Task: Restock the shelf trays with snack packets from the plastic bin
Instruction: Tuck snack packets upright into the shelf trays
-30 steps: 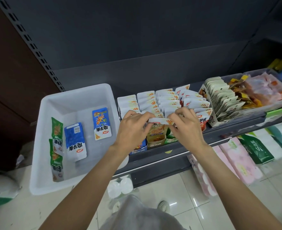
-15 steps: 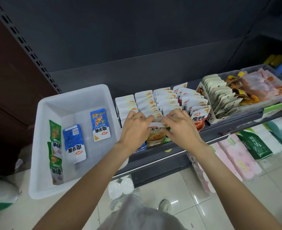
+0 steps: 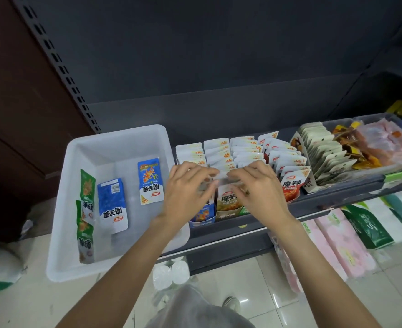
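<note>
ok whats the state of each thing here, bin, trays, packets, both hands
plastic bin: open-topped, nearly emptied, four packets left
blue packets: two, lying flat in the bin
green packets: two, flat by the bin's left wall
shelf trays: packed with upright packets
held packet: pinched over the yellow tray
left hand: fingers curled on the packet
right hand: fingers curled on the packet

Both forearms are bare to the bottom edge of the frame, with no sleeves, watch or rings showing on the left hand (image 3: 187, 194) or the right hand (image 3: 260, 190). At bottom centre the person wears pale grey trousers (image 3: 195, 308) and a light-coloured shoe (image 3: 231, 303) with a dark opening.
</note>
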`<state>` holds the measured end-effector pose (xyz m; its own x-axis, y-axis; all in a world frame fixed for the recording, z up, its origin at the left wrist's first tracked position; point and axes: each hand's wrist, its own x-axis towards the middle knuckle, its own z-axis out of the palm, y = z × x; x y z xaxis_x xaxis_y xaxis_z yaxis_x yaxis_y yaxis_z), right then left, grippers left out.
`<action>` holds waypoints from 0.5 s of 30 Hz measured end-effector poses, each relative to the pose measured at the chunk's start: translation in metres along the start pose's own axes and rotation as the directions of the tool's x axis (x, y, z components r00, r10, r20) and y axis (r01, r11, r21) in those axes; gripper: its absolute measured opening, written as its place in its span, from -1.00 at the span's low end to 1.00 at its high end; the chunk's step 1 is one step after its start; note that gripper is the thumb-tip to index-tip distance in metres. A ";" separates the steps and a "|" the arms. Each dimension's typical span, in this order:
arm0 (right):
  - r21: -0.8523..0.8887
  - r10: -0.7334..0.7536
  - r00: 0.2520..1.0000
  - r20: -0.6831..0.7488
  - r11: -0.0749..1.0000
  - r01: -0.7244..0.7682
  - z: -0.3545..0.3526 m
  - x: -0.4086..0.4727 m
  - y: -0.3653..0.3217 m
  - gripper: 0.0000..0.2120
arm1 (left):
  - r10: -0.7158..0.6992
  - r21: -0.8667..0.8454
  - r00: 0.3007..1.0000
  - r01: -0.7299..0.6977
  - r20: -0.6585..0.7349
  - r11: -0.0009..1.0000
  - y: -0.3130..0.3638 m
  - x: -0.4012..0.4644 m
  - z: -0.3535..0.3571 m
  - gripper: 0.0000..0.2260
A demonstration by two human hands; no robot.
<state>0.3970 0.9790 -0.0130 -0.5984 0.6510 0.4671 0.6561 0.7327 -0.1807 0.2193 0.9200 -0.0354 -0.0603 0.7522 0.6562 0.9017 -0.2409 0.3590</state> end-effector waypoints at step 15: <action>-0.005 0.135 0.693 0.708 0.982 -0.186 0.187 0.101 -0.162 -0.58 | -0.729 0.474 0.507 0.554 0.460 0.684 -0.163 -0.075 -0.052 -0.39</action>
<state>0.1443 0.9630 -0.0980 -0.6517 0.6905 -0.3139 0.7585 0.5975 -0.2603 0.0543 0.8710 -0.1081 -0.4916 0.8387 -0.2343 0.7863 0.5432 0.2945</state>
